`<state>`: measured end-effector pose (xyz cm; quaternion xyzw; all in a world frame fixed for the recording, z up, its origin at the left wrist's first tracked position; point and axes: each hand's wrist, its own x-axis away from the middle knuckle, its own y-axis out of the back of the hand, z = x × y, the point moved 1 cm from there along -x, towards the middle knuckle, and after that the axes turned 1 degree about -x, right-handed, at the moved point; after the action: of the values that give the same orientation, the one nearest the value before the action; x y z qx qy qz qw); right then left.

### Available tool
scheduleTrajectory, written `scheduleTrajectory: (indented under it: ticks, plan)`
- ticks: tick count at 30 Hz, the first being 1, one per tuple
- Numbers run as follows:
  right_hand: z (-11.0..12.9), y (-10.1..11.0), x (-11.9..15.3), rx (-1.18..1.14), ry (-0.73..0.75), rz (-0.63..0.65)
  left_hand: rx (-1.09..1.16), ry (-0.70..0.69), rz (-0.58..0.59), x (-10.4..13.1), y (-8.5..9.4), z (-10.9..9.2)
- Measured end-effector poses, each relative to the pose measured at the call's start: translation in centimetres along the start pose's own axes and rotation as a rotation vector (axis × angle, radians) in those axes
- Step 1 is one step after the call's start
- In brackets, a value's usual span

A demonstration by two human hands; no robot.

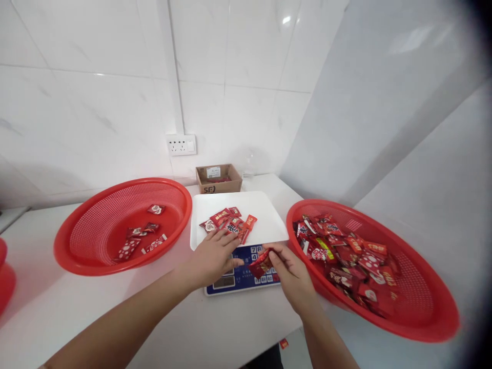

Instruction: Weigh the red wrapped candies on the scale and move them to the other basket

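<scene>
Several red packets (232,224) lie in a loose pile on the white tray (265,205) of a scale with a blue keypad panel (244,283). My left hand (212,258) rests at the tray's front edge, fingers spread and fingertips at the near side of the pile, holding nothing. Over the right part of the keypad, my right hand (289,270) pinches a dark red packet (261,263) between thumb and fingers.
A red basket (423,328) full of packets stands at the right, and another red basket (65,246) with several packets at the left. Behind the tray is a cardboard box (219,188). Part of a further red container (5,282) shows at the far left edge.
</scene>
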<state>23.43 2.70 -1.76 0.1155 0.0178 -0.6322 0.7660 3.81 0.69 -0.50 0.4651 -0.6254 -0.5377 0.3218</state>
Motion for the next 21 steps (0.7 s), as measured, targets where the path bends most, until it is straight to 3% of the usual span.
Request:
scheduleTrajectory:
  ticks: [4, 7, 10, 12, 15, 18, 21]
  plan:
    - [-0.2, 0.9, 0.6, 0.013, -0.025, -0.030, 0.077, -0.004, -0.080, 0.2, 1.2, 0.3]
    - [-0.5, 2.0, 1.2, 0.035, -0.044, -0.075, 0.233, 0.093, -0.188, 1.4, 2.6, 0.5]
    - [-0.6, 2.2, 2.0, 0.021, -0.078, -0.083, 0.535, 0.233, -0.140, 3.2, 3.3, -0.3]
    - [-0.4, 1.6, 2.7, -0.002, -0.097, -0.035, 0.714, 0.252, -0.019, 4.2, 3.0, -1.7]
    - [0.4, -0.1, 3.7, 0.013, -0.057, 0.082, 0.769, 0.195, 0.106, 5.2, 1.4, -4.0]
    - [1.2, -1.5, 4.4, 0.041, -0.009, 0.173, 0.733, 0.201, 0.099, 5.7, -0.1, -5.1]
    - [1.1, -2.0, 4.7, 0.050, -0.077, 0.283, 0.718, 0.216, 0.110, 6.2, -0.7, -4.9]
